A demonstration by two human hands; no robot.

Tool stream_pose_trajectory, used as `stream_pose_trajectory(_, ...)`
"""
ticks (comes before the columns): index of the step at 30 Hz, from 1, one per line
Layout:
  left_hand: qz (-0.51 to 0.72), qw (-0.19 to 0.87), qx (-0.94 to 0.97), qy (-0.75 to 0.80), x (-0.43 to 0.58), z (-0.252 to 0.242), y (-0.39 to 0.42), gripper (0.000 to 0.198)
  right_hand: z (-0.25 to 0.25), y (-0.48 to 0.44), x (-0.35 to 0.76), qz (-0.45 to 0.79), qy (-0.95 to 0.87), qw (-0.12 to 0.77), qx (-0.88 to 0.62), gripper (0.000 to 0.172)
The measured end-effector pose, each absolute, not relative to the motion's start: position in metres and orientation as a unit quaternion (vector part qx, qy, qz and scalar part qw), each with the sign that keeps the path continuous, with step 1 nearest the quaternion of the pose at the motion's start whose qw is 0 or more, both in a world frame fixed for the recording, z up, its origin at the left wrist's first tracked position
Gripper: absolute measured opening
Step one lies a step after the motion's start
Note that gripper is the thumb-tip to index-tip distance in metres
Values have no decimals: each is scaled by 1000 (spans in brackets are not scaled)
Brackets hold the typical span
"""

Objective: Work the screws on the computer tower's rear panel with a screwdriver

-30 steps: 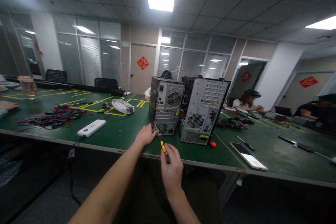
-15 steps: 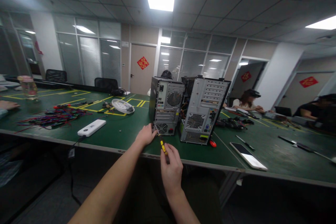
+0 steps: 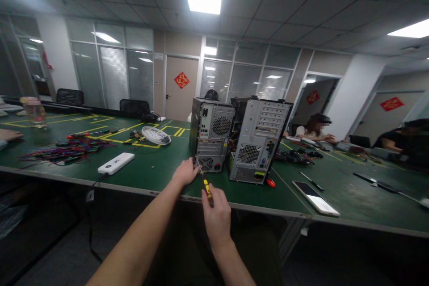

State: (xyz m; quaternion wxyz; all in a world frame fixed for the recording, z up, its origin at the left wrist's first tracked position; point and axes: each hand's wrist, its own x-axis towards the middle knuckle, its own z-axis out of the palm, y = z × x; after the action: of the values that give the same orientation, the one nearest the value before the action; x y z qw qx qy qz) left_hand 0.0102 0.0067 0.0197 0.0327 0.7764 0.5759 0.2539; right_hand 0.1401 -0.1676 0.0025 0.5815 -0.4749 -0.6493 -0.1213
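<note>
A yellow-and-black screwdriver (image 3: 207,187) is pinched in my right hand (image 3: 217,214), its handle between the thumb and fingers. Its thin shaft points up at the lower left of the left computer case's back panel; the exact spot its tip meets is too small to make out. My left hand (image 3: 185,173) grips that computer case (image 3: 211,136) at its lower left corner, thumb near the screwdriver shaft, other fingers partly hidden. Both computer cases stand upright with their back panels facing me. The right computer case (image 3: 256,143) shows grilles and ports and stands close beside the first.
A white power bank (image 3: 116,163) with a cable, a heap of thin wires (image 3: 67,151) and a white round grille (image 3: 156,136) lie to the left. On the right are a phone (image 3: 315,198), a red-handled tool (image 3: 271,182) and black cables (image 3: 298,156). Two people sit beyond.
My right hand and the screwdriver handle have shifted slightly left, and the handle's angle has changed a little. My left hand keeps its place at the case, which has not moved.
</note>
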Motion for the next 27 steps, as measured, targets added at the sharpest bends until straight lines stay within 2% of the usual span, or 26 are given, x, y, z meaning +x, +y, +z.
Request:
stream_pose_trajectory(7,253,34,776,577,10,19,8,53,10,-162,137,-87,-646,532,-540,16)
stream_pose_trajectory(13,253,34,777,575,10,22,6,51,14,-149,130,-71,-657,484,-573,19)
stream_pose_trajectory(27,250,24,778,576,10,19,9,52,10,-147,126,-100,-665,437,-597,9)
